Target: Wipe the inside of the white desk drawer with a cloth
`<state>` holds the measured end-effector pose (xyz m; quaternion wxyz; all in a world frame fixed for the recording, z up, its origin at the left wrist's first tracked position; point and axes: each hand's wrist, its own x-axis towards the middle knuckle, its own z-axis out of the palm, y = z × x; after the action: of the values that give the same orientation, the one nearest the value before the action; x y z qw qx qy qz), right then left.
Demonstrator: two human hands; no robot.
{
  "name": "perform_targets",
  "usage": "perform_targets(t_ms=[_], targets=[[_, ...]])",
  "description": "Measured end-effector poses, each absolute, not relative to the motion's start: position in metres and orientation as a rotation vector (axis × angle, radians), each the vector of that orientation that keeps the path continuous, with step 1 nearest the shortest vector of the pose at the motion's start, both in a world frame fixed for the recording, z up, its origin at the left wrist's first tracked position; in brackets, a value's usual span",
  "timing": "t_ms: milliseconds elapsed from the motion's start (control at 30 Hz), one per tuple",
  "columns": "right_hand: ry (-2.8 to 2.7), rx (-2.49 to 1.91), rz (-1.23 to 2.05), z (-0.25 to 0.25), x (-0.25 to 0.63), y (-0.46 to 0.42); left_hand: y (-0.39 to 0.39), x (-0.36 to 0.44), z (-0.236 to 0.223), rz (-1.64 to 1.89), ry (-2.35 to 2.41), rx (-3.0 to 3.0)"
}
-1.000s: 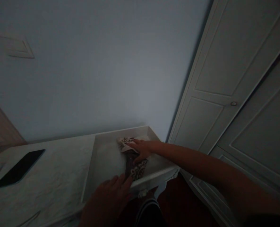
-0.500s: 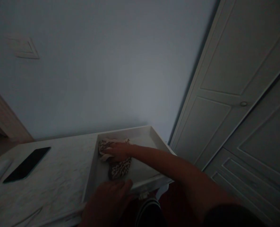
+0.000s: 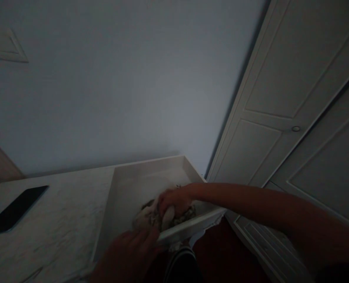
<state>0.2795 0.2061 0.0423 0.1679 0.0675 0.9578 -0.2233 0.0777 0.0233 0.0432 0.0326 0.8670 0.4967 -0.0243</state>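
A shallow white drawer [image 3: 128, 192] rests on the marbled countertop against the wall. Inside it, near the front wall, a crumpled cloth [image 3: 149, 214] with a dark and light pattern is bunched under my right hand [image 3: 176, 200]. The fingers of that hand are curled into the cloth, slightly blurred. My left hand [image 3: 130, 251] is at the drawer's near left, fingers bent over the front rim and close to the cloth. Its thumb and palm underside are hidden.
On the left of the marbled countertop [image 3: 71, 212] lies a dark flat tablet-like thing [image 3: 18, 208]. A thin dark item [image 3: 33, 274] is by the near edge. White panelled cupboards [image 3: 259, 141] stand to the right. A switch plate [image 3: 6, 45] is on the wall.
My right hand has drawn the cloth from the drawer's back left toward its front middle, bunching it up. My left hand stays at the front rim. The view has shifted slightly right.
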Motion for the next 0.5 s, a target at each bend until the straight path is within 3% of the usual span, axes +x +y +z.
perform_targets(t_ms=[200, 500], targets=[[2.563, 0.815, -0.178, 0.055, 0.336, 0.215, 0.025, 0.08, 0.042, -0.132, 1.462, 2.697], [2.814, 1.065, 0.073, 0.034, 0.283, 0.262, 0.028, 0.079, 0.035, -0.026, 1.407, 2.709]])
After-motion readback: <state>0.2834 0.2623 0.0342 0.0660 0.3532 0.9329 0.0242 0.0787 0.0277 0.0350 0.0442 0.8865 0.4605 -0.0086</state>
